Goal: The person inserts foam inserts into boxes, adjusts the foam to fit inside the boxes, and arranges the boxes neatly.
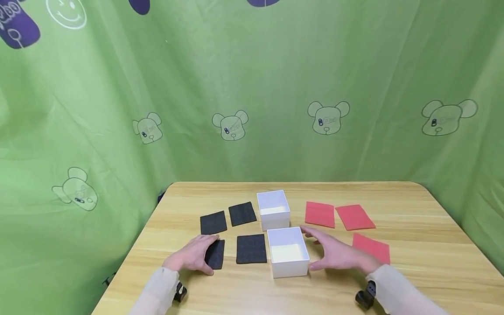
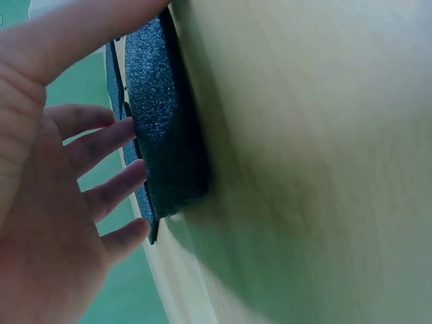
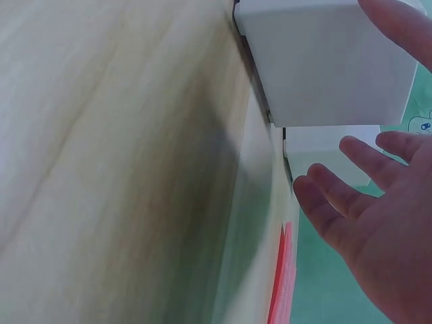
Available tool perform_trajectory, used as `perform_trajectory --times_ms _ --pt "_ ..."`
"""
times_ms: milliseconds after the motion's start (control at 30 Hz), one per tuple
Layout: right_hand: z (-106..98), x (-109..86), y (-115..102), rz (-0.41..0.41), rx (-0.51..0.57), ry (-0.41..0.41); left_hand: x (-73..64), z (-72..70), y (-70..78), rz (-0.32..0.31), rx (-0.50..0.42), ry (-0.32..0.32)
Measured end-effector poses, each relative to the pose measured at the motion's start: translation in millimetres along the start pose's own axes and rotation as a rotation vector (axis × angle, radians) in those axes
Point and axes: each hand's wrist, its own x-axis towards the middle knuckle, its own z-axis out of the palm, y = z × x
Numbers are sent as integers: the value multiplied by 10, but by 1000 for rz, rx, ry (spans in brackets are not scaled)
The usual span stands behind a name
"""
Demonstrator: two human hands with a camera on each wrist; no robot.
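Note:
My left hand reaches over a black foam square at the near left, thumb and fingers spread along its sides. In the left wrist view the fingertips lie at the edge of that black square, and I cannot tell whether the thumb touches it. On the other side, my right hand is beside the nearer white box, its fingers apart and relaxed. From the right wrist, the box wall shows close to the thumb; contact is unclear. Neither hand lifts anything.
A second white box stands just behind the first. More black squares lie flat at left: one beside the box, two farther back. Red squares lie at right, one partly behind the right forearm. A green curtain hangs beyond the wooden table.

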Motion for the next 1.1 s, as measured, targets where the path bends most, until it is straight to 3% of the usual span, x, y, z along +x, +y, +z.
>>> perform_trajectory --times_ms 300,500,833,1100 --pt "42 41 22 -17 1 -9 86 76 29 -8 95 70" --pt "63 59 21 25 27 -14 128 54 59 -65 55 93" --pt "78 92 32 23 62 -15 184 -187 249 -102 -57 131" --pt "93 97 44 19 90 -29 285 -379 517 -88 -4 192"
